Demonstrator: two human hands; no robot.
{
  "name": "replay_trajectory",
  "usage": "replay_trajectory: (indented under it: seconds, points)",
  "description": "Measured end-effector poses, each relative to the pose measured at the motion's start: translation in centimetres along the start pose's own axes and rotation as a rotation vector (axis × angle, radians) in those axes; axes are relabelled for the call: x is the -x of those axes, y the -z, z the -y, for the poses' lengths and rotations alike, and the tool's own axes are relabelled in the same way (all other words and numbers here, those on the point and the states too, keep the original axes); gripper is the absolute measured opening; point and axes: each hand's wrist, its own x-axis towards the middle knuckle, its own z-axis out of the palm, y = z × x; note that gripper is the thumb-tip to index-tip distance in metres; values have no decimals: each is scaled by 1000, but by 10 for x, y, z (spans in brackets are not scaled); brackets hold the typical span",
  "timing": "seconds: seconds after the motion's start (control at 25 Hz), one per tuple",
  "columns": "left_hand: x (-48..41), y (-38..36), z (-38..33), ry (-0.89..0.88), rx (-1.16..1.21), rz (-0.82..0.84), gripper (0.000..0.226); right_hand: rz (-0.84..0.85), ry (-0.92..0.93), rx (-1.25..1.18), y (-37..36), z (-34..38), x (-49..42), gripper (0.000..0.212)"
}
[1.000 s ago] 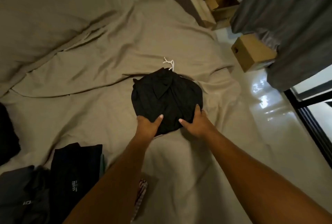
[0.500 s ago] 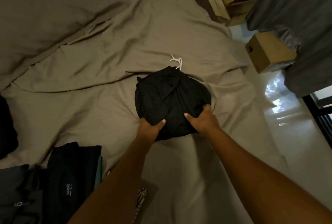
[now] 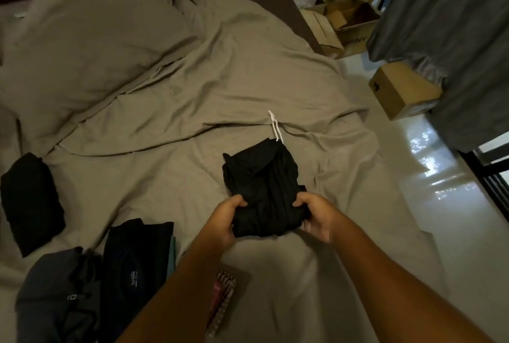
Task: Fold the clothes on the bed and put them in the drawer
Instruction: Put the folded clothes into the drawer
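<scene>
Your left hand (image 3: 223,221) and right hand (image 3: 316,216) both grip the near end of the folded black garment (image 3: 264,177), one at each near corner. The fingers (image 3: 239,202) of both hands are curled tight over its top face, with the thumbs hidden beneath or behind the cloth. The garment lies on the bed (image 3: 165,177), closer to the right edge than the left and about halfway between the pillow (image 3: 91,39) and the near edge. Its near end looks slightly raised in your grip, while the far end rests on the sheet. The long axis runs straight away from you, with a white drawstring (image 3: 275,127) trailing from the far end toward the head of the bed. Neither hand is nearer, because the bundle sits squarely between them and directly ahead of your fingers. That suggests the next move is either a last fold away from you or a level lift. If you lift, the unsupported far end is likely to sag and loosen the folds, so sliding your fingers further under first would be wise. Other folded dark clothes (image 3: 137,254) wait near the bed's near left corner, and another black piece (image 3: 30,199) lies by the left edge. No drawer is in sight.
</scene>
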Motion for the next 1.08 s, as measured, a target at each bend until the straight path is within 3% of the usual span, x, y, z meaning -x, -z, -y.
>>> replay_trajectory:
  seconds: [0.12, 0.2, 0.24, 0.36, 0.44, 0.52, 0.68, 0.8, 1.08]
  points:
    - [22, 26, 33, 123, 33, 52, 57, 36, -51, -101, 26, -28, 30, 46]
    - [35, 34, 52, 150, 72, 102, 53, 31, -80, -139, 33, -49, 41, 52]
    - [38, 36, 58, 140, 72, 114, 49, 39, -83, -182, 35, -58, 43, 55]
    - [47, 36, 64, 66, 7, 133, 68, 41, -51, -314, 31, -68, 49, 59]
    - [59, 46, 59, 80, 1, 144, 55, 24, -27, -334, 29, -73, 60, 64]
    - [74, 59, 54, 115, -19, 196, 56, 55, -23, -320, 33, -79, 76, 67]
    - [112, 75, 56, 142, -60, 275, 52, 110, -91, -288, 32, -97, 110, 43]
    - [130, 82, 64, 133, -70, 329, 50, 133, -103, -141, 30, -109, 129, 53]
    - [171, 66, 61, -168, -228, 317, 55, -22, 253, -52, 32, -120, 201, 49]
